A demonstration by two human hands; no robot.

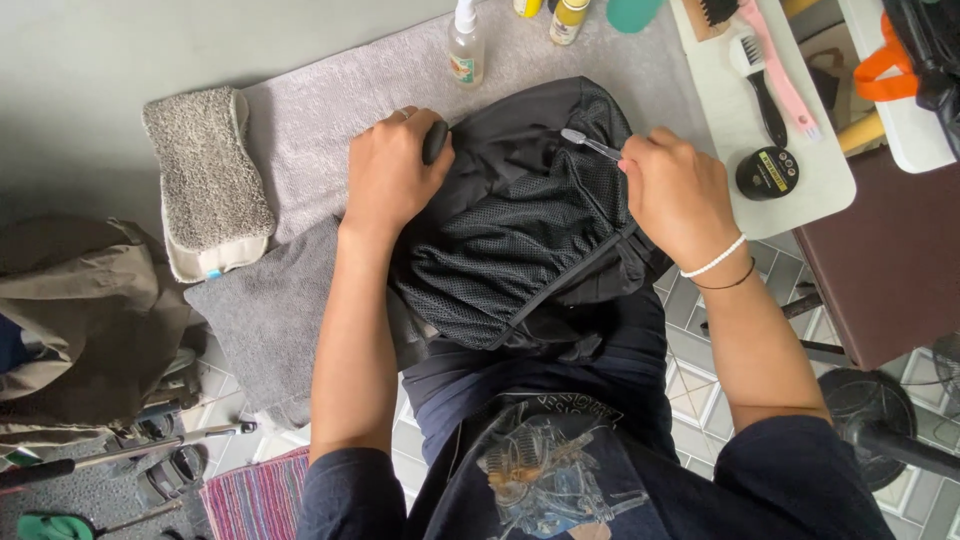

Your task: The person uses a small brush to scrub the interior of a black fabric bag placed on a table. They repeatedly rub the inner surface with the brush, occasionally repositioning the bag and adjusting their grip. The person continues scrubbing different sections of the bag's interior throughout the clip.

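A black backpack (520, 230) with a mesh panel lies on a grey towel (320, 120), partly over my lap. My left hand (392, 172) is closed on the bag's upper left edge, gripping black fabric and a strap. My right hand (675, 192) holds a small clear-handled toothbrush (588, 143), its head resting on the bag's top near the mesh.
A folded grey cleaning pad (205, 180) lies at the left. A spray bottle (466, 45) stands behind the bag. On a white tray (820, 175) at the right sit brushes (770, 75) and a round black tin (767, 172). A brown bag (80, 320) is at far left.
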